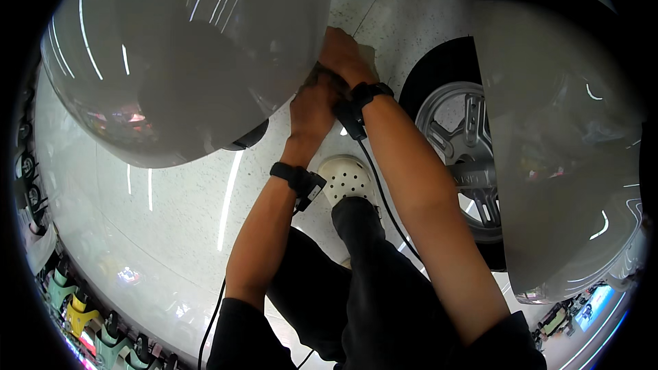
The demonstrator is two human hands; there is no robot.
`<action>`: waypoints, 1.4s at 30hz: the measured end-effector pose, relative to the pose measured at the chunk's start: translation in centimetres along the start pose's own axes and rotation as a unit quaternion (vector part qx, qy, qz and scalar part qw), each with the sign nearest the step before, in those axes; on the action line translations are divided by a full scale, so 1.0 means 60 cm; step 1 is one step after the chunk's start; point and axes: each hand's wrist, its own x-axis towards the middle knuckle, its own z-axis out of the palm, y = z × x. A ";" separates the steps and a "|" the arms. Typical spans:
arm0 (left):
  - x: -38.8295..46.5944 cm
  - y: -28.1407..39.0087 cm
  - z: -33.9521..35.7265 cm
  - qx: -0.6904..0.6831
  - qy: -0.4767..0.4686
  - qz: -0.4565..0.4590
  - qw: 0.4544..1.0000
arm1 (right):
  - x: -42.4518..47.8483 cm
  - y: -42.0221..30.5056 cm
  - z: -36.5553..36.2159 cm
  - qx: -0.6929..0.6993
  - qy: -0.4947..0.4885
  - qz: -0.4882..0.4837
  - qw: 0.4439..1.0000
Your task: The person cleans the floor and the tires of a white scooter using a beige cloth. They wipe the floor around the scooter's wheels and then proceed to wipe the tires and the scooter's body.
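My left hand [314, 108] and my right hand [343, 56] are close together at the lower right edge of a glossy grey body panel [169, 61]. My right hand is just beyond the left, its fingers partly hidden by the panel. Something dark [331, 76] shows between the hands, too shadowed to identify, and I cannot tell whether either hand grips it. Each wrist wears a black strap, and a black device [351, 121] with a cable hangs by the right one. Below my right hand lies a small beige-grey piece [369, 59] of unclear kind.
On the right stands a wheel with a black tyre [437, 61] and a grey alloy rim [462, 159], partly covered by a glossy grey fender [565, 139]. My cream clog [347, 177] rests on the speckled floor [169, 216]. Several small wheeled vehicles [79, 313] line the left rim.
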 end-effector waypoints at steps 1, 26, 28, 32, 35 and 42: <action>0.000 0.005 0.000 -0.008 0.006 0.007 1.000 | 0.009 0.002 -0.001 0.008 -0.010 0.007 1.000; 0.001 -0.026 0.035 -0.009 0.083 0.089 0.993 | 0.122 0.099 -0.008 -0.247 0.138 -0.123 0.951; 0.000 -0.036 0.039 -0.009 0.084 0.095 0.992 | 0.125 0.100 0.002 -0.237 0.142 -0.078 0.958; -0.001 -0.052 0.039 -0.012 0.088 0.105 0.991 | 0.130 0.094 0.002 -0.087 0.220 0.023 0.971; -0.007 -0.049 0.029 -0.025 0.077 0.108 0.991 | 0.130 0.117 -0.043 0.022 0.219 0.057 0.974; -0.001 -0.037 0.029 -0.016 0.073 0.095 0.993 | 0.114 0.110 -0.021 -0.004 0.195 -0.091 0.976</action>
